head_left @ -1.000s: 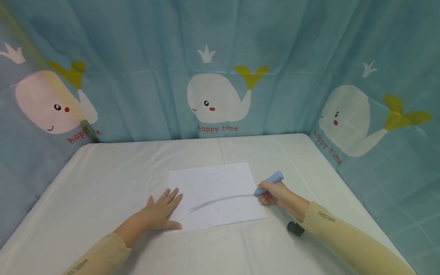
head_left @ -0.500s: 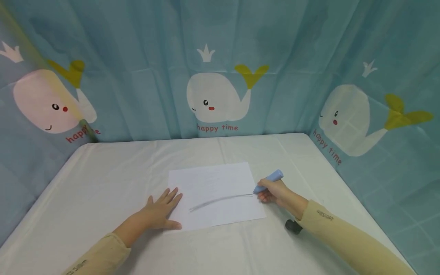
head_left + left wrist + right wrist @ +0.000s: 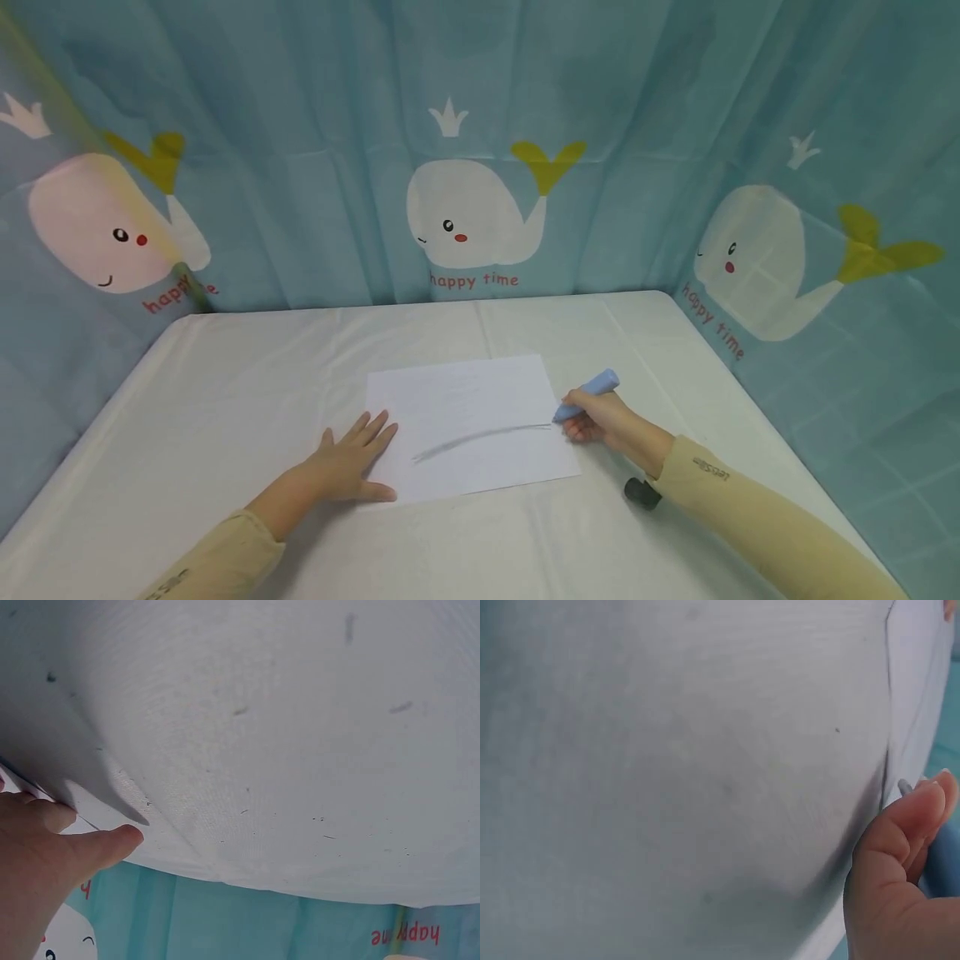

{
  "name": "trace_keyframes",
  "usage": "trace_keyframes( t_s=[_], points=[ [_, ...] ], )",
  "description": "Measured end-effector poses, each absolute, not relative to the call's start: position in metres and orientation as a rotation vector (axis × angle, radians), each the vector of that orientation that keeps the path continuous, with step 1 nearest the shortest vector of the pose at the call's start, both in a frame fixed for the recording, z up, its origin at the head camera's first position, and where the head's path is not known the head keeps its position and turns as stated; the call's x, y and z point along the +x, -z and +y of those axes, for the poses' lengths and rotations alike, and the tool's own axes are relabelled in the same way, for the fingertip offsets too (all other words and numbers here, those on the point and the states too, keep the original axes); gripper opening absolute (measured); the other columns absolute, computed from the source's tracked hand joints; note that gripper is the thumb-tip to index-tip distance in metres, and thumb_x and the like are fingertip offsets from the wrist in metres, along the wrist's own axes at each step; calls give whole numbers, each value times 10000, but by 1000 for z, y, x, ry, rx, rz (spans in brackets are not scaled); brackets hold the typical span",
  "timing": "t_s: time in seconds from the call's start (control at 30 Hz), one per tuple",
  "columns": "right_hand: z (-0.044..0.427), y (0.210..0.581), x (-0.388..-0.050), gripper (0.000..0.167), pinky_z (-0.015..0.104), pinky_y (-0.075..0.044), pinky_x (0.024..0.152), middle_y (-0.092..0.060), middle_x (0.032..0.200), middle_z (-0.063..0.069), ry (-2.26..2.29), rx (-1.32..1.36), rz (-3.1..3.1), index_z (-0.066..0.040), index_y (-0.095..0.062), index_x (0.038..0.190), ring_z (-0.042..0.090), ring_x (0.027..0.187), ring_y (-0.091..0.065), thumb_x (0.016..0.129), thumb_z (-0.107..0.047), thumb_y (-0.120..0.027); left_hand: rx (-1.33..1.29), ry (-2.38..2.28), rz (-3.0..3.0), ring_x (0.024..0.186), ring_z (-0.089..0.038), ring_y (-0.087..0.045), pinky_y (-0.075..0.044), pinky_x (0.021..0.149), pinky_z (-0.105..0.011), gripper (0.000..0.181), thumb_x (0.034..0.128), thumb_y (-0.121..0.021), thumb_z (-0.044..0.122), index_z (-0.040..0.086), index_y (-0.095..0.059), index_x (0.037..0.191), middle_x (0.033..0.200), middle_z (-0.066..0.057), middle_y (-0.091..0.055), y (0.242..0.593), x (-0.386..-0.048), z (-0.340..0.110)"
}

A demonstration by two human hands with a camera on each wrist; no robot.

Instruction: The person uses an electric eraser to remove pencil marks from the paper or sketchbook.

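Observation:
A white sheet of paper [image 3: 480, 387] lies on the white-covered table, with a long grey curved stroke [image 3: 480, 435] across it. At the sheet's left side my left hand [image 3: 352, 462] lies flat, fingers spread, pressing the edge; its thumb shows in the left wrist view. My right hand [image 3: 600, 417] pinches a thick light-blue marker [image 3: 600, 383] between thumb and fingers. The marker slants, its tip down near the right end of the stroke, by the sheet's right edge. In the right wrist view, a small grey tip pokes out beyond the thumb.
A small black cylinder [image 3: 641, 493] shows under the right sleeve [image 3: 757, 517]. Blue curtains [image 3: 300, 192] with printed whales enclose the back and sides of the white tablecloth [image 3: 247, 375].
The marker's tip has shifted slightly up and left at the stroke's right end, with the right hand moving along. My left hand stays in place on the paper.

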State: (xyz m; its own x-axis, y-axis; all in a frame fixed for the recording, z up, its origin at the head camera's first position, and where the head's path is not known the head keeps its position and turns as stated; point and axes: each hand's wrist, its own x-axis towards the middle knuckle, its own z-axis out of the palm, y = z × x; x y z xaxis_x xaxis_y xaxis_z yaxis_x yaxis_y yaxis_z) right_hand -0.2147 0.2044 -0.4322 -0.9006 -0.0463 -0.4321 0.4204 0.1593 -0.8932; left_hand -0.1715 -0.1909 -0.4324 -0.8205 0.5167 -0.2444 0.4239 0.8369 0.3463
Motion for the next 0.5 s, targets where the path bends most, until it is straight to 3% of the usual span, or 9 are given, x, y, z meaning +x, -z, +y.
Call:
trace_keyframes(
  t_s=[0.5],
  points=[
    [202, 432, -214, 250, 200, -471, 507, -600, 590, 57, 1785, 336, 2054, 114, -602, 937, 94, 485, -542, 896, -124, -539, 723, -397, 2698, 1423, -486, -113, -77, 953, -812, 1007, 784, -713, 575, -22, -309, 1487, 1568, -252, -172, 437, -172, -193]
  ],
)
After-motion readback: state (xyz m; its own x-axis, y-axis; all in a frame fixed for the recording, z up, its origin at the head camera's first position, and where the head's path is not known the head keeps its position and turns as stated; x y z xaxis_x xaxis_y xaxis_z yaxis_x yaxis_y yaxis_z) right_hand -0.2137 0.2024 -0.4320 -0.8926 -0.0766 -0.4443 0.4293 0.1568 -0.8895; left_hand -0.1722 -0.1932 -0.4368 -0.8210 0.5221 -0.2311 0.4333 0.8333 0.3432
